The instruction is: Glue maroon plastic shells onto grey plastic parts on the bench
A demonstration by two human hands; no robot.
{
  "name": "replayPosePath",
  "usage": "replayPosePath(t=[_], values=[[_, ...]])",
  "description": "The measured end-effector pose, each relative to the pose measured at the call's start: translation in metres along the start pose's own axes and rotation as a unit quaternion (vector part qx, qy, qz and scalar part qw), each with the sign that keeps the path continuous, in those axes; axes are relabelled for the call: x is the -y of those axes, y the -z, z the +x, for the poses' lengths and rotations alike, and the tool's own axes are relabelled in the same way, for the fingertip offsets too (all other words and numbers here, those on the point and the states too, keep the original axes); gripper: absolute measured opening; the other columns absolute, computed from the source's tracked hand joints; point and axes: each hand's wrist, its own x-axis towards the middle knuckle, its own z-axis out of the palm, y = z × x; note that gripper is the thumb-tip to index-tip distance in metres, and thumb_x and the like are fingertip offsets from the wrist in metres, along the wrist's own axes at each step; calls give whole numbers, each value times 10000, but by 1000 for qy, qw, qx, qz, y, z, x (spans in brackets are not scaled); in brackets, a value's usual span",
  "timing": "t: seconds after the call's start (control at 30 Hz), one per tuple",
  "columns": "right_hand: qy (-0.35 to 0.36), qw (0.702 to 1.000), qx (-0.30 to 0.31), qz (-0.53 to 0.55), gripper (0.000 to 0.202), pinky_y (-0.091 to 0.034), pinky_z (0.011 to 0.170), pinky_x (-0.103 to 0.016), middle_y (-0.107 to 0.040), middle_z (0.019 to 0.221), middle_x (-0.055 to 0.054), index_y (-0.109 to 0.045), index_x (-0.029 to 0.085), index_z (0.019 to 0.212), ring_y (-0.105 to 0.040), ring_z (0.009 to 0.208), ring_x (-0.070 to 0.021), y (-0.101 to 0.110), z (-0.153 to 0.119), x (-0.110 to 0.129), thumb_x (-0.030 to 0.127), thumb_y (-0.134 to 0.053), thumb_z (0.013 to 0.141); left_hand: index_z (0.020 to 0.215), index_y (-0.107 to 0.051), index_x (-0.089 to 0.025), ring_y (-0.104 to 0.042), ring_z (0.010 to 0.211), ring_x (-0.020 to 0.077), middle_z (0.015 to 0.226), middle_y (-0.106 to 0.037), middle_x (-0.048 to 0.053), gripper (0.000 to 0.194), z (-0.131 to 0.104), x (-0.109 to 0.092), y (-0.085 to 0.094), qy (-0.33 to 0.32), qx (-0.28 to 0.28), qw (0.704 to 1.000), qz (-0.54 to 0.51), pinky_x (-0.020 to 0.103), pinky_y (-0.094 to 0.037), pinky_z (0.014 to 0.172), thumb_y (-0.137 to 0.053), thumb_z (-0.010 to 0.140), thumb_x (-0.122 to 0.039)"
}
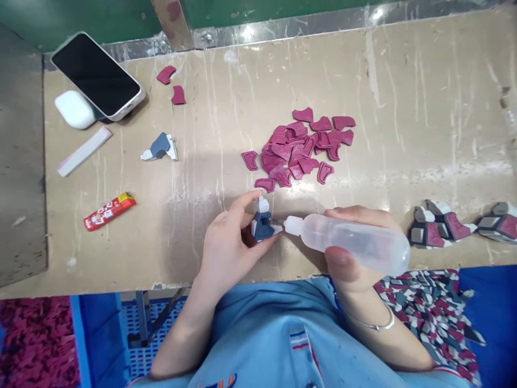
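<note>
The left hand (pixel 228 245) pinches a small blue-and-white piece (pixel 262 223) between thumb and fingers, holding it on the table (pixel 404 108) close to the near edge, about midway along it. The right hand (pixel 355 253) is wrapped around a clear squeeze bottle (pixel 355 242), thumb on the near side and fingers curled over the far side; the bottle lies almost level, its white nozzle (pixel 291 226) pointing left and touching, or just short of touching, the piece (the gap is too small to judge). A thin bracelet (pixel 377 325) circles the right wrist.

Just beyond the hands, toward the middle of the table, lies a heap of maroon cut-outs (pixel 301 148), with a few strays at its edges. Two more maroon cut-outs (pixel 172 83) lie well apart near the far edge, left of centre. Between those and the hands sits another blue-and-white piece (pixel 160 147).

At the far left corner a phone (pixel 97 75) lies face up, propped on a white case (pixel 75 109), with a pale strip (pixel 84 151) just in front. A red packet (pixel 109 210) lies nearer the left end of the near edge. At the right end of the near edge are assembled pieces (pixel 440 223) in grey, white and maroon. Below that edge, a blue bin (pixel 490 302) holds many more.
</note>
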Motion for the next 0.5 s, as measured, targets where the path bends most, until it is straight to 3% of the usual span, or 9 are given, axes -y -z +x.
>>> replayPosePath(t=[0.33,0.5], values=[[-12,1000,-5,-8,310,-557,408,-321,-754,788,-10,-807,266,1060,-712,571,-191,0,1,2,565,-789,980,1420,-627,-317,-667,636,154,741,-751,-110,632,-2,7,-4,-21,-19,1000,1,302,-562,760,-879,846,-238],[-24,999,11,25,296,-565,420,-317,-771,797,-18,-827,279,1115,-714,582,-191,3,-3,2,543,-803,985,1429,-630,-307,-696,678,177,777,-783,-89,607,-1,4,-3,-6,-4,1000,4,332,-581,816,-858,869,-261]])
